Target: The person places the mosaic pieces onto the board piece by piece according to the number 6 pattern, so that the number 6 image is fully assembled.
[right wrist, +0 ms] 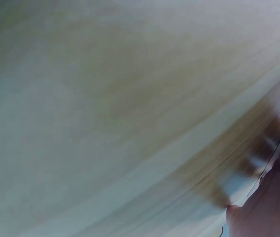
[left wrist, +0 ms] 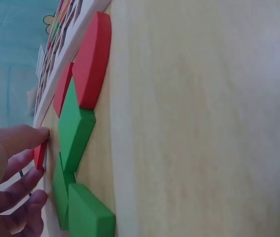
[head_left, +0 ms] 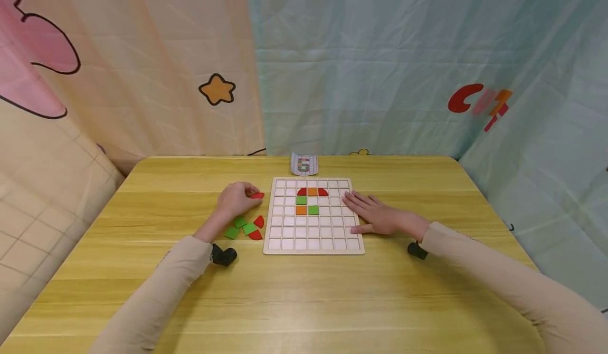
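My left hand (head_left: 236, 198) pinches a red quarter-circle tile (head_left: 257, 195) between thumb and fingers, left of the wooden grid board (head_left: 314, 249). The left wrist view shows that red tile (left wrist: 40, 154) on edge at the fingertips. Fingers spread, my right hand (head_left: 377, 215) rests on the board's right edge; in the right wrist view only part of this hand (right wrist: 265, 212) shows. Set in the grid are two red quarter-circles flanking an orange square (head_left: 312, 191), a green square (head_left: 301, 200) over another orange square (head_left: 301, 210), and a second green square (head_left: 313, 210).
Loose green squares (head_left: 232, 232) and red quarter-circles (head_left: 258, 221) lie on the table (head_left: 304, 301) beside the board's left edge. Behind the board stands a small pattern card (head_left: 304, 164). Black wrist devices (head_left: 224, 255) sit under both sleeves. Printed curtains (head_left: 380, 69) hang behind the table.
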Demonstrator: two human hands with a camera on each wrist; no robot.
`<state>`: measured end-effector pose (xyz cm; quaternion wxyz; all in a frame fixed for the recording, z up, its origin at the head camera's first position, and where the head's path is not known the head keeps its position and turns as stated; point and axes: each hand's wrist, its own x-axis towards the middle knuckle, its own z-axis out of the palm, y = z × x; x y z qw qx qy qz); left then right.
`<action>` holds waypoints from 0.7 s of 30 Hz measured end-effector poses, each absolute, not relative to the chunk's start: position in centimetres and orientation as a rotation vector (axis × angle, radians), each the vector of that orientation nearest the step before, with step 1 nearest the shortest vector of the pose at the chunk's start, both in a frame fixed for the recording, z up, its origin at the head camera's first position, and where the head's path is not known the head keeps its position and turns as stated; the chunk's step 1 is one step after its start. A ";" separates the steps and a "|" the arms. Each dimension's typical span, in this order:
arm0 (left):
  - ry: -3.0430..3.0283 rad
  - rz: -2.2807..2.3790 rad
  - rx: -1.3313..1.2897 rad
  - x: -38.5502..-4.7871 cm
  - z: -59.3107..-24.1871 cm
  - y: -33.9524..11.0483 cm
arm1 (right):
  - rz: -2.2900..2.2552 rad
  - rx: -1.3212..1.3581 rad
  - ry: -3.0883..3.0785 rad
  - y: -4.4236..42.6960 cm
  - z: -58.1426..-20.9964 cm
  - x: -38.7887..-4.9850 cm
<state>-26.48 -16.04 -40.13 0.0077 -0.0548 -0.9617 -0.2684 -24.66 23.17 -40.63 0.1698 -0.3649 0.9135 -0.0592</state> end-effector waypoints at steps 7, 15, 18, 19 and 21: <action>-3.019 -0.835 -0.190 -26.6 -40.0 -15.9 | -0.208 -1.072 2.607 23.4 -40.8 -24.6; -2.993 -0.865 -0.178 -26.5 -39.9 -15.5 | -0.168 -1.041 2.597 23.2 -40.5 -24.6; -2.966 -0.869 -0.210 -26.4 -39.8 -15.2 | -0.165 -1.041 2.599 23.2 -40.4 -24.6; -2.958 -0.876 -0.224 -26.4 -39.8 -15.1 | -0.166 -1.040 2.599 23.2 -40.4 -24.6; -2.945 -0.895 -0.247 -26.2 -39.7 -14.8 | -0.168 -1.041 2.600 23.2 -40.5 -24.6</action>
